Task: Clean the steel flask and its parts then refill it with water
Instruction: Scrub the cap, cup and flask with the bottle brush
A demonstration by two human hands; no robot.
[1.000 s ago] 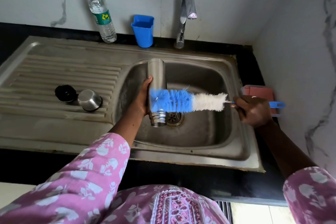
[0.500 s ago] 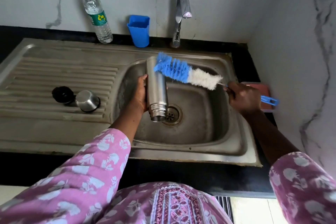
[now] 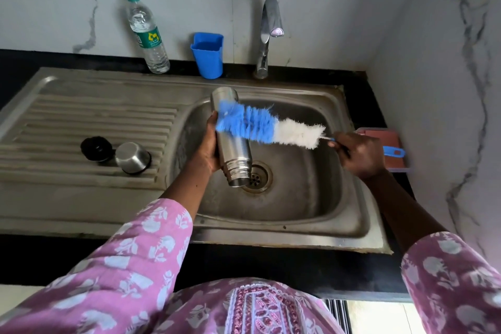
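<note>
a person stands at a steel sink (image 3: 360, 228), seen from above, both arms in pink flowered sleeves reaching over the basin. the left hand (image 3: 208, 148) wraps its fingers around the body of a steel flask (image 3: 233, 154), holding it above the basin with its open threaded mouth tipped down toward the person and its base pointing away. just below the flask's mouth lies the drain (image 3: 257, 176). the right hand (image 3: 360, 154) grips the blue handle of a bottle brush (image 3: 268, 127), fingers curled tight around it. the brush reaches leftward from that hand, white bristles nearest the fingers, blue bristles lying across the upper side of the flask, just above the left hand. to the left of the left hand, on the ribbed draining board, a steel cap (image 3: 132, 157) and a black stopper (image 3: 96, 149) sit side by side. beyond both hands, against the marble wall, stand a plastic water bottle (image 3: 147, 35), a blue cup (image 3: 207, 54) and the tap (image 3: 268, 35). just past the right hand a pink box (image 3: 379, 138) rests on the black counter.
</note>
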